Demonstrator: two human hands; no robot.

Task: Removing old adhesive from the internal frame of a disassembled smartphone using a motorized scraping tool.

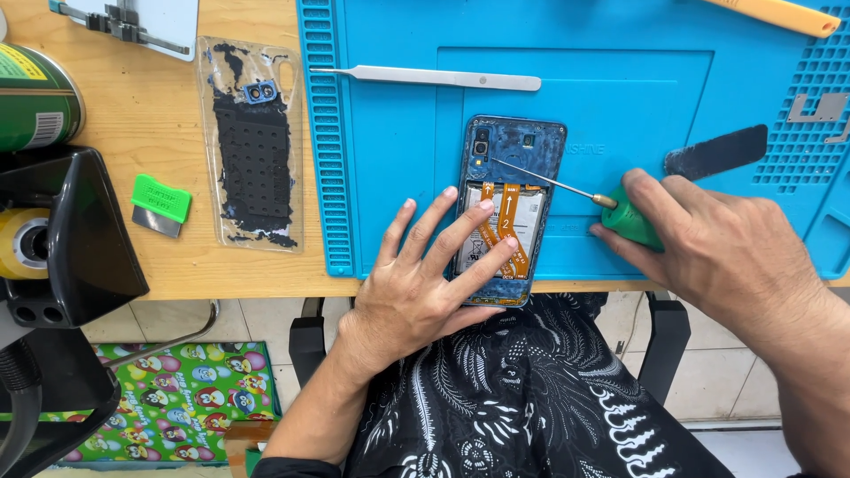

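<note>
Opened blue phone (511,155), orange flex cables exposed, left hand (425,283) pressing it

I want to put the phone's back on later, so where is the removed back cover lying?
In the head view the clear back cover lies on the bare wooden desk, just left of the blue mat, with the small green scraper to its left.

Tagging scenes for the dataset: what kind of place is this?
Likely a phone repair bench: an opened smartphone on a blue repair mat, metal tweezers, and the removed back cover beside it.
</note>
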